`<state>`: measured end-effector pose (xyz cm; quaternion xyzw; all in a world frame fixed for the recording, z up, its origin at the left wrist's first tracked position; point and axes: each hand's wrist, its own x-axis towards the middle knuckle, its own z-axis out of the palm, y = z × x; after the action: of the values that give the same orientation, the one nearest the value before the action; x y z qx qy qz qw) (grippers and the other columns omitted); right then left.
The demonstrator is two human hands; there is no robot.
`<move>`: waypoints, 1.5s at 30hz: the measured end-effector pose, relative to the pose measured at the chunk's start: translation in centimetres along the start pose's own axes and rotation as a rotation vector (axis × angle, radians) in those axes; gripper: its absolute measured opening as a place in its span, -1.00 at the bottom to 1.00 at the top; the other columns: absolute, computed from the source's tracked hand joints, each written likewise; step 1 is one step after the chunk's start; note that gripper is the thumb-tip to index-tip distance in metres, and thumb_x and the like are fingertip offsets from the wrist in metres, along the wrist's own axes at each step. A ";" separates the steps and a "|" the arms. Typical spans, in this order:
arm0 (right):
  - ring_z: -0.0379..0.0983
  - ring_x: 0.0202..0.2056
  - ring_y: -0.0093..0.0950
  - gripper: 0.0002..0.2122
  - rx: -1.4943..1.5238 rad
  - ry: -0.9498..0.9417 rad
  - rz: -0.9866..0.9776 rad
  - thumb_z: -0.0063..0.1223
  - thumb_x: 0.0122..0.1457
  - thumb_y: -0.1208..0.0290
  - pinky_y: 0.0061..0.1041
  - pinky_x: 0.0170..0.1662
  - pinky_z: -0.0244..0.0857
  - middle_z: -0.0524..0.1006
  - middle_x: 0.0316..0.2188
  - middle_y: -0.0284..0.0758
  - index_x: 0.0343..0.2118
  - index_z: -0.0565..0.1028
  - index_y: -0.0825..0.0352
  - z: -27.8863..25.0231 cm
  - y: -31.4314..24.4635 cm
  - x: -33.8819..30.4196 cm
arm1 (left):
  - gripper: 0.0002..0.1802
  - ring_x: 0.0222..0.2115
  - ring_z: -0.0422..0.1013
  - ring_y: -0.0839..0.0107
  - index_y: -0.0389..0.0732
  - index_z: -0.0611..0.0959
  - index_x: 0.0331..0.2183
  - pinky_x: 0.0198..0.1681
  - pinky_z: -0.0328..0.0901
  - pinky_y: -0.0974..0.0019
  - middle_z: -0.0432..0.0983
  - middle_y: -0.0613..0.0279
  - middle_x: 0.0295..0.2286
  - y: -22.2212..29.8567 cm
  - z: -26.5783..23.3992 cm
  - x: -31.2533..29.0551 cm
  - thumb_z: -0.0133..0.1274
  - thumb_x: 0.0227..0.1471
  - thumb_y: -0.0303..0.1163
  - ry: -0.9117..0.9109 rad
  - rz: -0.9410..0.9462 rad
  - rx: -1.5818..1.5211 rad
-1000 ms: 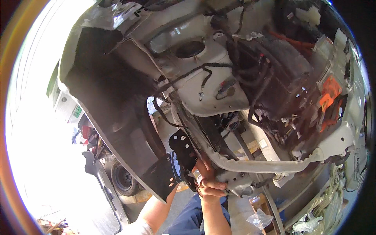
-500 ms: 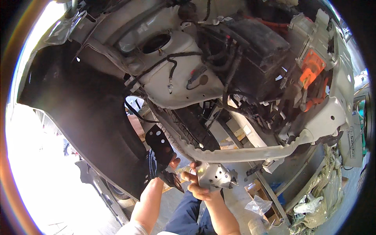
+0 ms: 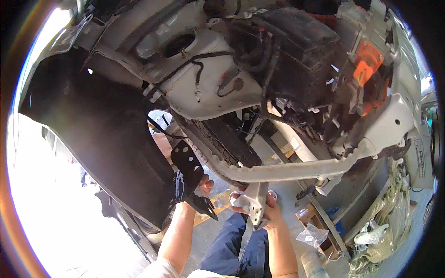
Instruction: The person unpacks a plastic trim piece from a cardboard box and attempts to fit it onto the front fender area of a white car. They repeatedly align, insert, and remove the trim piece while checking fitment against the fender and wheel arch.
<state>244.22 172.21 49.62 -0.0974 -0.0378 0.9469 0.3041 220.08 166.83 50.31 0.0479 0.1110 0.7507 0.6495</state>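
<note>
In my right hand (image 3: pixel 272 212) is a light grey metal bracket (image 3: pixel 252 202) with small holes. My fingers are closed around its sides, and its dark, jagged end points down toward my legs. The bracket's upper end lies just below the bare curved metal rail (image 3: pixel 292 171); whether they touch I cannot tell. My left hand (image 3: pixel 205 184) is partly hidden behind a black bracket with round holes (image 3: pixel 187 160), its visible fingers curled at the bracket's edge. That bracket is at the lower end of a large dark fender panel (image 3: pixel 106 139).
Above the rail is a car's open front bay with a pale strut tower (image 3: pixel 213 88), dark units and an orange connector (image 3: pixel 368 65). A tire (image 3: pixel 227 143) shows behind the rail. At lower right are a cardboard box (image 3: pixel 315 220), plastic bags (image 3: pixel 313 235) and crumpled wrapping (image 3: pixel 384 236).
My right hand has turned the grey bracket, so its jagged end points down instead of right. My left hand stays at the black bracket. The view has shifted slightly.
</note>
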 end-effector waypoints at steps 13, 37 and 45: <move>0.39 -0.03 -0.40 -0.58 -0.029 0.623 -0.136 0.13 0.11 0.53 -0.26 0.00 0.30 0.44 -0.06 -0.36 0.02 0.27 0.25 -1.7 2.8 0.1 | -0.71 -0.38 0.33 0.45 -0.07 0.51 -0.17 -0.25 0.15 0.28 0.35 0.38 -0.49 0.9 -0.6 -0.3 -0.08 0.11 -0.17 -0.015 -0.054 0.000; 0.43 -0.12 -0.24 -0.59 0.777 0.156 -0.114 -0.03 0.18 0.37 -0.27 -0.03 0.41 0.36 -0.02 0.02 0.05 0.29 0.46 -1.0 5.4 2.1 | -0.80 -0.37 0.33 0.50 -0.06 0.53 -0.43 -0.26 0.14 0.30 0.32 0.48 -0.47 1.0 1.2 -0.4 -0.01 0.04 -0.15 0.123 -0.120 0.097; 0.37 -0.27 -0.31 -0.55 0.576 -0.256 0.027 -0.17 0.23 0.16 -0.30 -0.28 0.38 0.34 -0.13 -0.13 0.08 0.28 0.38 0.8 6.1 5.3 | -0.75 -0.36 0.30 0.47 -0.03 0.54 -0.28 -0.25 0.15 0.30 0.42 0.46 -0.38 1.3 -0.4 -0.4 0.06 0.01 -0.13 0.049 -0.094 0.118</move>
<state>236.42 170.36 48.74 0.1124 0.1952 0.9271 0.2995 218.84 166.20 50.21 0.0625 0.1729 0.7123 0.6774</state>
